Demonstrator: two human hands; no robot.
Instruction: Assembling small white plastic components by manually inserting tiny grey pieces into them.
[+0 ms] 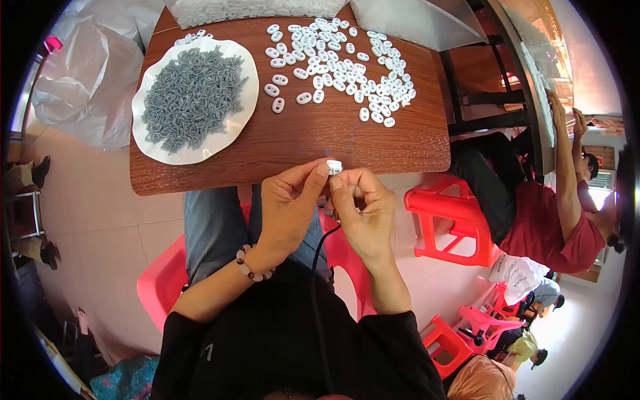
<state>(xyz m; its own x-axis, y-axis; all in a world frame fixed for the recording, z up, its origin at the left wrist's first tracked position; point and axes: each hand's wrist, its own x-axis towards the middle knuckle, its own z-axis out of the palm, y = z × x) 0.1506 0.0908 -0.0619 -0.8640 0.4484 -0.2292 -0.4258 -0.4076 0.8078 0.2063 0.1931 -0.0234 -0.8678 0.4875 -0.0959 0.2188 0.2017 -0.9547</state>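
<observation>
Just over the front edge of the brown table, the thumb and forefinger of my left hand (288,210) pinch a small white plastic piece (335,167). From the other side, my right hand (365,217) is closed, its thumb and bent forefinger meeting right beside the piece. Whatever is between those right fingertips is too hidden to make out. Many small grey coils that look like springs (193,100) are heaped on a white wavy-rimmed plate (249,107) at the left. Loose white oval pieces with two holes each (333,67) lie scattered across the far middle and right.
Beyond the ovals, at the table's (293,143) back, are a pale bin (420,23) and a heap of white pieces (257,8). A clear plastic bag (90,80) stands left. To the right are a red stool (450,220) and a seated person (553,220) at another table.
</observation>
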